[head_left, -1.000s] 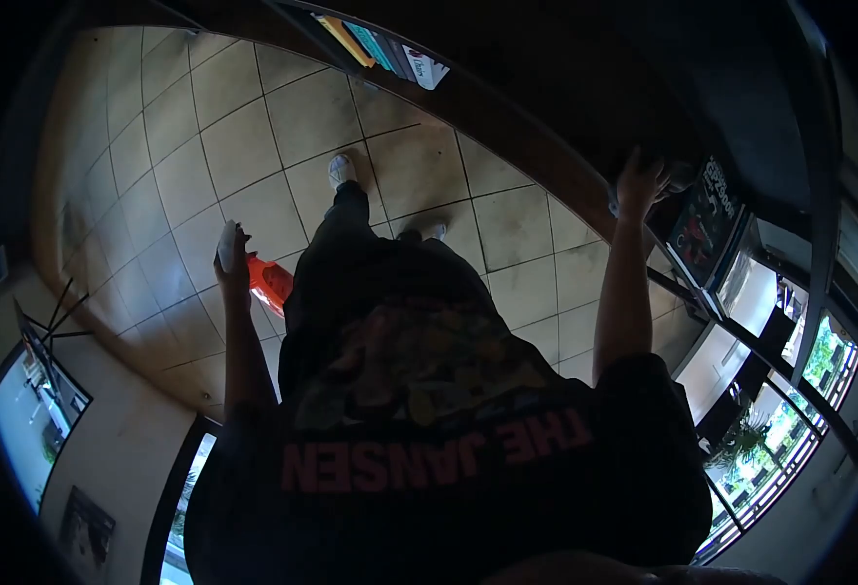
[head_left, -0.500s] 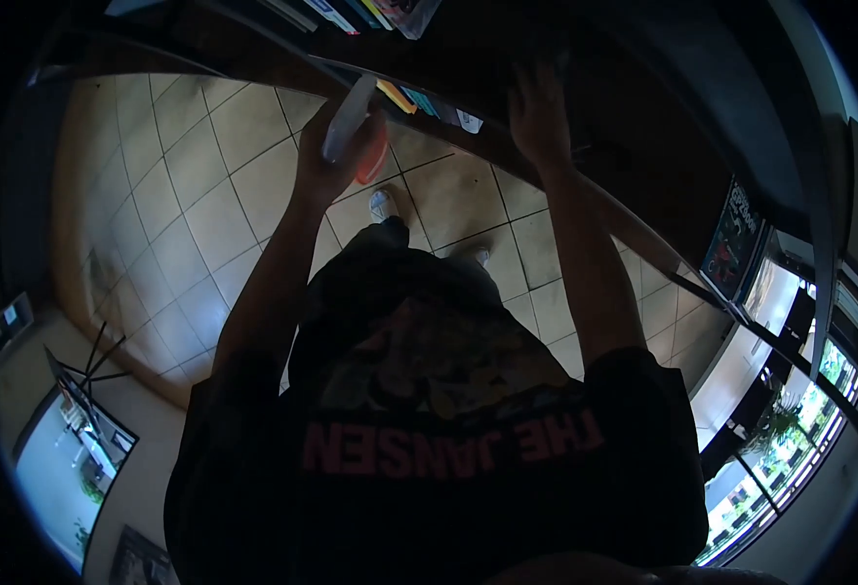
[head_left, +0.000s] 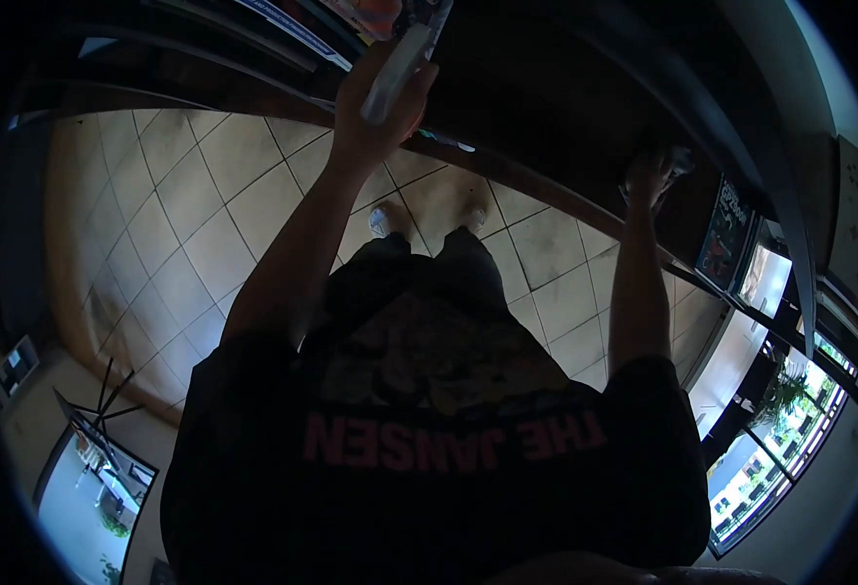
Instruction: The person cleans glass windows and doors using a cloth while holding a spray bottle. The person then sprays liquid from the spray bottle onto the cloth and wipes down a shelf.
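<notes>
My left hand (head_left: 375, 112) is closed around what looks like a spray bottle (head_left: 397, 76), with a long whitish translucent top and a little orange showing below. It is held over the shelf's front edge, beside upright books (head_left: 292, 29). Farther right, my right hand (head_left: 647, 177) rests on the dark shelf (head_left: 536, 127), its fingers closed on a crumpled greyish cloth (head_left: 679, 161). Deep shadow hides part of the cloth and the fingertips.
A dark cover with pale lettering (head_left: 726, 229) stands at the shelf's right end. Below are the tiled floor (head_left: 195, 205) and my feet. A window (head_left: 775, 448) is at the lower right, and a glass-topped table (head_left: 92, 478) at the lower left.
My right hand has swept right along the shelf with the cloth. My left hand has moved up and slightly right with the spray bottle, closer to the books.
</notes>
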A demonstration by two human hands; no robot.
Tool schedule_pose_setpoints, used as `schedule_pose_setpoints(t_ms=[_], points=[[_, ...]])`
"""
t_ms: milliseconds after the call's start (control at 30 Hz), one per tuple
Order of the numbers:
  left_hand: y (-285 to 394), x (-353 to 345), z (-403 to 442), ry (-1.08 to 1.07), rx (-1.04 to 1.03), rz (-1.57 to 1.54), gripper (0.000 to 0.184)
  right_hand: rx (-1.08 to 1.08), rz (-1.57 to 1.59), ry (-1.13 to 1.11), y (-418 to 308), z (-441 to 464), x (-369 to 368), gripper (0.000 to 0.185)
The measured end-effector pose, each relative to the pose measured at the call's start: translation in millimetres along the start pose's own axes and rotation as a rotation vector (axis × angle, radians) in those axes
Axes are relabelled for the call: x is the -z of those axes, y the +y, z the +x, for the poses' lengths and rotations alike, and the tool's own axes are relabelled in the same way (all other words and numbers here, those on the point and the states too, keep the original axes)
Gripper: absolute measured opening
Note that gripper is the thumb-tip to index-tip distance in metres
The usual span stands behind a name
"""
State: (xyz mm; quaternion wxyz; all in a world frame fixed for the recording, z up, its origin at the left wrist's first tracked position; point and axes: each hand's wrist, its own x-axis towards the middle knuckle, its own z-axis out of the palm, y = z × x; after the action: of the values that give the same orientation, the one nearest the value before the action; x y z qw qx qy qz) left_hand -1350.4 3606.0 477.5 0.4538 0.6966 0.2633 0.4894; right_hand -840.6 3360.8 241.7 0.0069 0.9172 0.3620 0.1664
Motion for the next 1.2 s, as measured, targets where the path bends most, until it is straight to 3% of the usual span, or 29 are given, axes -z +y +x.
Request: schedule_pose_setpoints(t_ms=[67,100,133,167,200,233,367,500,567,600,667,800,867,1000,1133,1200], points=[[-5.4,-0.9,1.8,-0.027,0.067,0.093,0.033,0.283,-0.366,-0.136,-96.0,11.1,63.8,0.054],[-8.0,-2.7,-0.4,-0.043,0.11,0.137,0.039,0.054,0.494,-0.157,-160.4,5.8,112.2,0.052],[-8.7,-5.5,-4.1,-0.04,0.125,0.137,0.039,0.218,0.53,-0.139,-203.4,-12.4,130.7,0.049],[-8.1,-8.1,-5.4,-0.012,0.087,0.15,0.032,0.36,0.617,-0.262,-242.1,-22.6,163.6,0.049],[-6.9,-10.5,-3.1,0.019,0.039,0.164,0.026,0.563,0.591,-0.19,-274.2,-44.4,170.8,0.049],[-5.8,-12.0,-1.0,0.055,-0.01,0.179,0.02,0.772,0.559,-0.114,-289.3,-56.6,176.8,0.049],[-3.3,-11.6,-9.8,0.108,0.003,0.097,0.021,0.931,0.598,-0.174,-251.1,-64.3,208.0,0.05],[-0.2,-9.1,-22.4,0.153,-0.074,0.273,0.025,0.586,0.494,-0.223,-181.8,25.8,144.8,0.052],[6.5,-11.3,-29.5,0.194,-0.066,0.263,0.027,0.378,0.524,-0.212,-188.2,79.0,100.9,0.051],[10.0,-13.5,-34.0,0.21,-0.065,0.232,0.028,0.402,0.529,-0.218,-204.1,89.0,89.8,0.051],[15.7,-17.8,-49.5,0.241,-0.053,0.212,0.03,0.612,0.351,-0.028,-234.9,88.0,81.0,0.049],[27.4,-5.5,-91.2,0.319,0.013,0.197,0.035,0.891,0.709,-0.309,-294.0,-40.8,195.6,0.052],[42.3,1.2,-126.0,0.479,0.145,-0.005,0.038,1.132,0.804,-0.152,-282.8,-89.5,220.9,0.054],[65.5,23.1,-196.8,0.59,0.274,0.186,0.036,1.094,0.651,-0.143,-276.8,-47.7,202.3,0.055],[83.1,21.0,-253.1,0.722,0.442,0.261,0.032,0.747,0.587,-0.172,-312.7,73.1,125.9,0.059],[80.3,20.3,-285.4,0.814,0.534,0.288,0.029,0.677,0.55,-0.179,-342.8,87.6,115.3,0.062]])
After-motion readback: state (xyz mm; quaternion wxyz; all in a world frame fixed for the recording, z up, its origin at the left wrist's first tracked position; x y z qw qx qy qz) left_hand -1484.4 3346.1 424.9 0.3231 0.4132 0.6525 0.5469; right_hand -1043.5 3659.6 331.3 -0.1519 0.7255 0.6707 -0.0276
